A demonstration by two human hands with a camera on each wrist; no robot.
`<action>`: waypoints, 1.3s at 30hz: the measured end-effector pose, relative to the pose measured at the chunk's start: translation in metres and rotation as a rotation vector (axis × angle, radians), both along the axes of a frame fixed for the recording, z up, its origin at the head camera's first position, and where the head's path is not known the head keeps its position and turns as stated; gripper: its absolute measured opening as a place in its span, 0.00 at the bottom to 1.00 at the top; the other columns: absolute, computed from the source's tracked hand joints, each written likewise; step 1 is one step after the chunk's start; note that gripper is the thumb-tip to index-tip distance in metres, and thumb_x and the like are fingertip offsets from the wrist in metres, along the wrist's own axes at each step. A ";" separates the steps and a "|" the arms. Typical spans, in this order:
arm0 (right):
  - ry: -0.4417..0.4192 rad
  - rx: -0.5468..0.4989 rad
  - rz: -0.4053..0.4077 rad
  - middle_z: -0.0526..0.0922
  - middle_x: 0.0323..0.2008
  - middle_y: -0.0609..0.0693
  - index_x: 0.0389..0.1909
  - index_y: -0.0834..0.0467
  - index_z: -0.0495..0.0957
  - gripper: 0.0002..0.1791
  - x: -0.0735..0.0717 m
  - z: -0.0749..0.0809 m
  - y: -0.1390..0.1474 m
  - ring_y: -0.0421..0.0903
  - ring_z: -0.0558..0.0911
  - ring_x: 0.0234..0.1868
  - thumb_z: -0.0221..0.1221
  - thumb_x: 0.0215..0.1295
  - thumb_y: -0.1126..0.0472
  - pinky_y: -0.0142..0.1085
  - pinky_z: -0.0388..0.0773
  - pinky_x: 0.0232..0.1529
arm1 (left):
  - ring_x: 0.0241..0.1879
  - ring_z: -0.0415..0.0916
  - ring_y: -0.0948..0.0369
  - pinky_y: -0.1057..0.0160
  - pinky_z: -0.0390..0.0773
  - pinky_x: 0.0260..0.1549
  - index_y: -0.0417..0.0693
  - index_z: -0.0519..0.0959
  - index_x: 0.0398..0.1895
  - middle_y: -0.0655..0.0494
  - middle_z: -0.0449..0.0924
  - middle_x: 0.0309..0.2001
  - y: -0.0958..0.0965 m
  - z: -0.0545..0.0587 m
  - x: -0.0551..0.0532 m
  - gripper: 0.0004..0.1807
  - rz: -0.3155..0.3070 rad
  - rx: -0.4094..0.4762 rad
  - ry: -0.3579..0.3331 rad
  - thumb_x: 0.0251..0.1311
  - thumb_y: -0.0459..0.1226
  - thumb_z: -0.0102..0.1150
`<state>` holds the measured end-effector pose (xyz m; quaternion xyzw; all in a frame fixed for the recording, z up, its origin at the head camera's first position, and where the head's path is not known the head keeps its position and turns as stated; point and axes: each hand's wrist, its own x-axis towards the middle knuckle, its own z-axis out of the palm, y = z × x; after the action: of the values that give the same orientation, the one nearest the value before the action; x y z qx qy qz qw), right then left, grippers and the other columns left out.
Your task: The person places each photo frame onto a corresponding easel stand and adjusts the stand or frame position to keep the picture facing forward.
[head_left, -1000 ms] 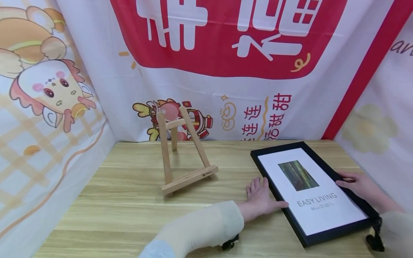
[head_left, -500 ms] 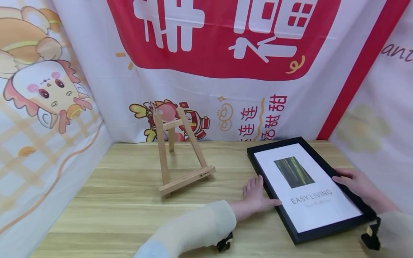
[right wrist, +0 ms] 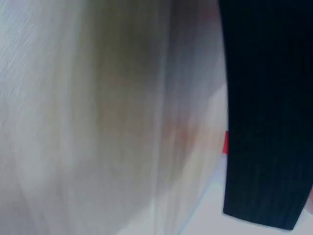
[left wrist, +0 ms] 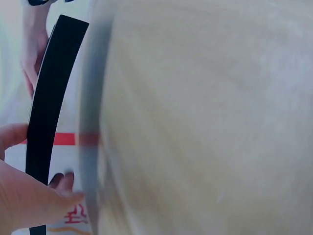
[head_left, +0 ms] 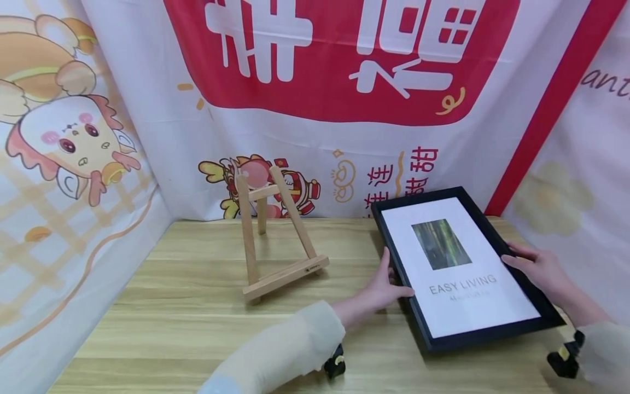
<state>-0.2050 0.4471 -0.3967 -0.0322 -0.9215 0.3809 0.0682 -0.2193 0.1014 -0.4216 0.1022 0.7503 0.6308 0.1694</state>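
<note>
A black picture frame (head_left: 460, 282) with a white "EASY LIVING" insert is held tilted above the right part of the table in the head view. My left hand (head_left: 380, 287) grips its left edge, thumb on the front and the other fingers partly hidden behind. On the opposite edge, my right hand (head_left: 538, 273) holds on with the thumb over the border; its other fingers are mostly hidden. The left wrist view shows the frame's black side (left wrist: 56, 98) between thumb and fingers. A small wooden easel (head_left: 285, 277) stands to the left, apart from both hands.
The wood-grain table (head_left: 187, 328) meets a printed cloth backdrop (head_left: 315, 137) at the rear. Patterned cloths also hang along the left and right sides. The frame's top corners come close to the back cloth.
The picture frame has risen off the table, its far end tipping up, and shifted slightly left. My left fingers have closed round its edge. The easel stays in place.
</note>
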 end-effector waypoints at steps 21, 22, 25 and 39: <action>0.008 -0.282 -0.130 0.53 0.73 0.63 0.74 0.45 0.54 0.37 0.000 0.049 -0.080 0.65 0.62 0.67 0.56 0.68 0.43 0.28 0.74 0.51 | 0.35 0.79 0.55 0.54 0.84 0.31 0.73 0.35 0.77 0.37 0.59 0.67 -0.076 0.062 -0.014 0.63 -0.073 0.138 0.171 0.51 0.18 0.60; 0.011 -0.284 -0.133 0.54 0.73 0.63 0.74 0.45 0.54 0.37 0.000 0.051 -0.084 0.64 0.62 0.67 0.56 0.68 0.43 0.29 0.73 0.53 | 0.35 0.79 0.55 0.55 0.84 0.31 0.74 0.35 0.77 0.38 0.58 0.68 -0.081 0.064 -0.014 0.63 -0.073 0.135 0.185 0.52 0.19 0.60; 0.040 -0.299 -0.133 0.57 0.72 0.63 0.74 0.46 0.55 0.36 -0.003 0.056 -0.097 0.61 0.64 0.66 0.56 0.68 0.45 0.30 0.71 0.55 | 0.35 0.79 0.53 0.56 0.84 0.29 0.75 0.36 0.77 0.39 0.62 0.65 -0.093 0.071 -0.014 0.62 -0.066 0.129 0.227 0.52 0.19 0.61; 0.160 -0.519 -0.035 0.65 0.69 0.55 0.70 0.45 0.65 0.32 -0.024 0.075 -0.160 0.51 0.71 0.63 0.62 0.66 0.54 0.23 0.75 0.46 | 0.59 0.67 0.53 0.52 0.78 0.48 0.68 0.37 0.78 0.61 0.45 0.75 -0.149 0.083 -0.009 0.60 0.019 0.135 0.502 0.53 0.19 0.60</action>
<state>-0.2290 0.2871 -0.3216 -0.0344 -0.7842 0.6042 0.1369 -0.2284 -0.0480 -0.3388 0.2595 0.7259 0.6359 -0.0355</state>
